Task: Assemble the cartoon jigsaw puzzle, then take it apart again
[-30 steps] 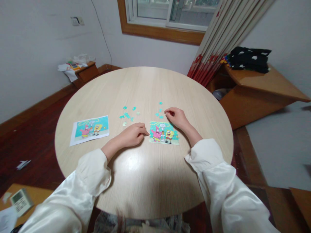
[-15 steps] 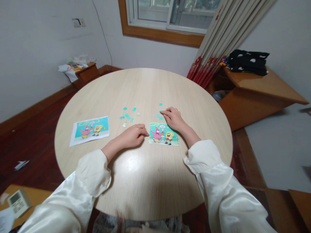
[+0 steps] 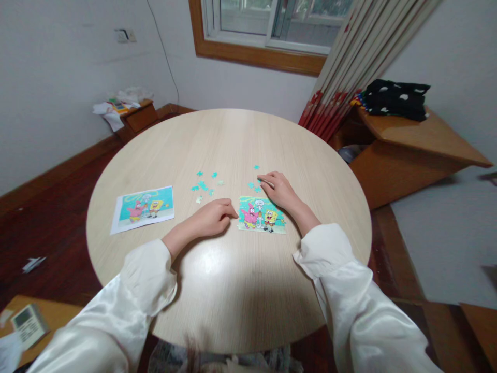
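Observation:
A partly shown cartoon jigsaw puzzle (image 3: pixel 259 217) lies flat on the round table, with pink, white and yellow figures on teal. My left hand (image 3: pixel 215 215) rests just left of it, fingers curled in and one fingertip at the puzzle's left edge; nothing shows in it. Beyond the puzzle's upper right corner is my right hand (image 3: pixel 278 189), its fingertips together at a small teal puzzle piece, mostly hidden by the fingers. Other loose teal pieces (image 3: pixel 251 185) lie close to those fingertips, one of them (image 3: pixel 257 167) farther back.
Several loose puzzle pieces (image 3: pixel 202 185) are scattered beyond my left hand. A printed sheet (image 3: pixel 145 207) with the same picture lies at the left of the wooden table (image 3: pixel 233 140). A small wooden cabinet (image 3: pixel 419 140) stands at the right, and a calculator-like device (image 3: pixel 30 326) at lower left.
My right fingertips have shifted slightly right and toward me, and the teal piece at them has moved along. My left hand and the puzzle stay in place.

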Available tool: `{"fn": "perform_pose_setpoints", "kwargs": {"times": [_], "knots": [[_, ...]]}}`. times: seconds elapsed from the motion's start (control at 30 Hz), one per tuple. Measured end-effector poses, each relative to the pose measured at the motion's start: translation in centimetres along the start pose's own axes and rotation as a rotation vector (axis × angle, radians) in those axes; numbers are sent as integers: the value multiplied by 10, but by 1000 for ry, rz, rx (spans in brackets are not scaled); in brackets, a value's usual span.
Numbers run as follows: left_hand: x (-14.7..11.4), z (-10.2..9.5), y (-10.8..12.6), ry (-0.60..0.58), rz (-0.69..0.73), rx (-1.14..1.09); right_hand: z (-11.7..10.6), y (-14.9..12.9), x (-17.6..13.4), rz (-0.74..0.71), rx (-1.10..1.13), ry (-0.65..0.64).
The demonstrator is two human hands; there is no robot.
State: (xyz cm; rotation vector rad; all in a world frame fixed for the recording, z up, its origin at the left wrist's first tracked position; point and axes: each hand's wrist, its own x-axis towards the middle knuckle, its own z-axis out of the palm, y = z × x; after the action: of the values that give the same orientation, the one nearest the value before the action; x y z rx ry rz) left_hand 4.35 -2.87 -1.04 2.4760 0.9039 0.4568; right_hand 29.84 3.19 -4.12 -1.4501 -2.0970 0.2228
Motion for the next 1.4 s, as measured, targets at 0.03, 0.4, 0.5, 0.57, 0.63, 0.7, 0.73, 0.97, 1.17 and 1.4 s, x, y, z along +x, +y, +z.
{"fn": "perform_pose_setpoints", "kwargs": {"times": [0.03, 0.4, 0.5, 0.57, 0.63, 0.7, 0.73, 0.97, 1.17, 1.4], "knots": [[0, 0, 0, -3, -3, 1, 1, 0, 0, -2, -22, -11], [0, 1, -1, -1, -14, -1, -3, 5, 4, -13, 80, 49], [0, 0, -1, -5, -18, -5, -3, 4, 3, 28, 114, 61], [0, 0, 0, -6, -19, -9, -3, 4, 2, 42, 132, 56], [0, 0, -1, -6, -20, -13, -3, 4, 1, 40, 155, 52], [0, 0, -1, -7, -19, -13, -3, 4, 0, 30, 180, 59], [0, 0, -1, -8, -19, -14, -2, 4, 0, 24, 191, 64], [0, 1, -1, -3, -14, -11, -2, 5, 1, 62, 39, 102], [0, 1, 0, -6, -16, -4, -1, 12, 2, 137, -73, 52], [1, 0, 0, -9, -19, 3, -4, 5, 3, 146, 6, -19]]}}
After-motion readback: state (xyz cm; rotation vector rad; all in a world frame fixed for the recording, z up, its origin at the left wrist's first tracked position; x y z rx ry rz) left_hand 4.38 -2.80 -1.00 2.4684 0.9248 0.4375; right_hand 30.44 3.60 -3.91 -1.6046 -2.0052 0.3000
